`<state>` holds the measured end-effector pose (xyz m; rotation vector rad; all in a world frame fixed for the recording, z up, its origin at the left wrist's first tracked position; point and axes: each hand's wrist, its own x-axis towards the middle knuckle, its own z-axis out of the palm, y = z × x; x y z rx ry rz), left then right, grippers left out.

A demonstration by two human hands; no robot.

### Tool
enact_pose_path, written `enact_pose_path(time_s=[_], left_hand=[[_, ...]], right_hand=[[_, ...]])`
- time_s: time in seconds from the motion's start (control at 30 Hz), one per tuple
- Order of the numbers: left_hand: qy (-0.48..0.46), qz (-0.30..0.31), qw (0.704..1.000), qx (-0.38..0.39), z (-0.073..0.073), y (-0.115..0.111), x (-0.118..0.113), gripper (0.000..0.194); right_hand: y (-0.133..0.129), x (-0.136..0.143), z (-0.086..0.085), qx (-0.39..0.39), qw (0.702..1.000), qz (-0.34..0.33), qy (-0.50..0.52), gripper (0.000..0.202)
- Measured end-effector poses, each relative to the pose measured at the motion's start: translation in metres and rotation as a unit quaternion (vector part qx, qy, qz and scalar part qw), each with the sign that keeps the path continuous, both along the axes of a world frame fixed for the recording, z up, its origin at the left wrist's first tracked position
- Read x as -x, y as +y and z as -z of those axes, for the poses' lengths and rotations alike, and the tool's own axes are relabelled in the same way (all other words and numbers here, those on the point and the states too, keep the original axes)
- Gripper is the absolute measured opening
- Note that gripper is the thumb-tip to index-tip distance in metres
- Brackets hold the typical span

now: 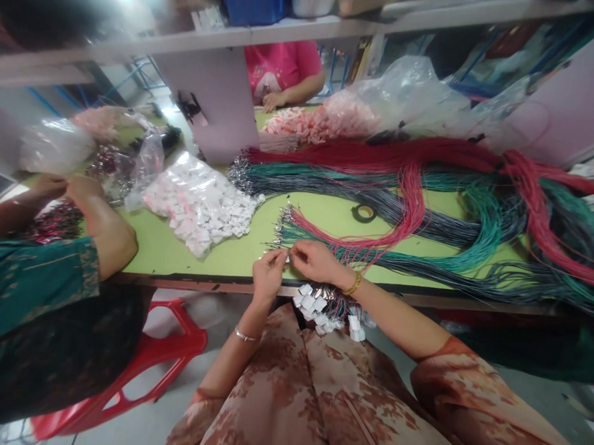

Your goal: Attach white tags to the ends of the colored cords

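Observation:
My left hand [270, 273] and my right hand [314, 261] meet at the table's front edge, fingers pinched close together. Between the fingertips is a small whitish piece, too small to make out well. Just behind them lie the metal-tipped ends of red wires [322, 233] and green wires [350, 250], fanning off to the right. Below my right hand, white connectors [311, 302] on thin wires hang in a cluster at the edge. A bag of white connectors [202, 210] rests on the table to the left of my hands.
A black tape roll [364, 212] lies behind the wires. Thick red bundles [373, 155] cross the green table [180, 257]. At the left sits a person in a green sleeve [43, 279], beside a red stool [169, 349]. Another person in pink [285, 69] is across the table. A shelf [269, 33] hangs above.

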<state>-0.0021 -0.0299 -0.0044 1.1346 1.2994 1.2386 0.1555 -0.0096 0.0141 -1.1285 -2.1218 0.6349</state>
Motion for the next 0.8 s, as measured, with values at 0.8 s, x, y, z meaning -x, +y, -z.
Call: enact_pose_path(time_s=[0.8], left_hand=[[-0.189,-0.013,0.982,0.022,-0.001,0.014,-0.011,0.028]], right_hand=[[0.058,-0.011,-0.018,0.09,0.99,0.044,0.096,0.015]])
